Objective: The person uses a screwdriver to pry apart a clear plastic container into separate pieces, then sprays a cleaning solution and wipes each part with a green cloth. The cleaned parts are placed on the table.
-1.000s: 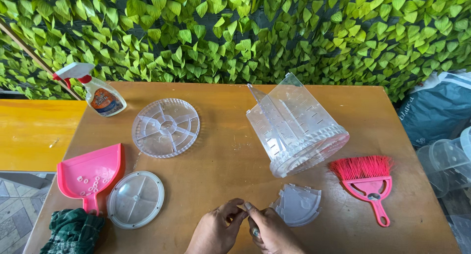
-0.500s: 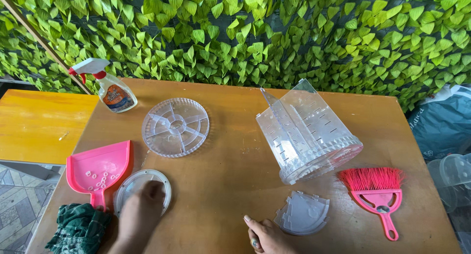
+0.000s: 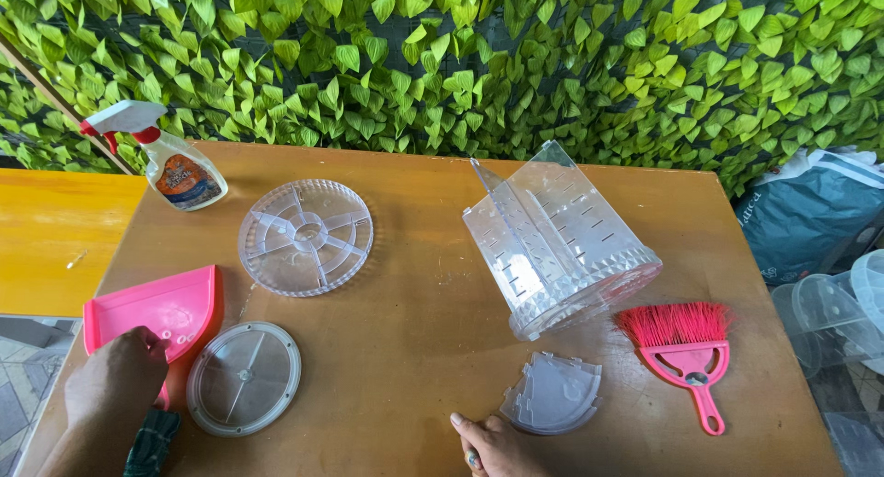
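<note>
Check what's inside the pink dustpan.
A few small clear bits lie in the pink dustpan. The left hand covers its handle end, so anything there is hidden.

table [image 3: 414, 366] | dustpan [image 3: 175, 307] | brush [image 3: 686, 348] | spray bottle [image 3: 175, 168] | clear lids [image 3: 306, 236]

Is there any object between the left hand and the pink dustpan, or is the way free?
Nothing visible stands between them. The left hand is already at the pink dustpan, over its near edge by the handle. The round clear lid lies just beside it, to the right, and a green cloth lies below the hand.
</note>
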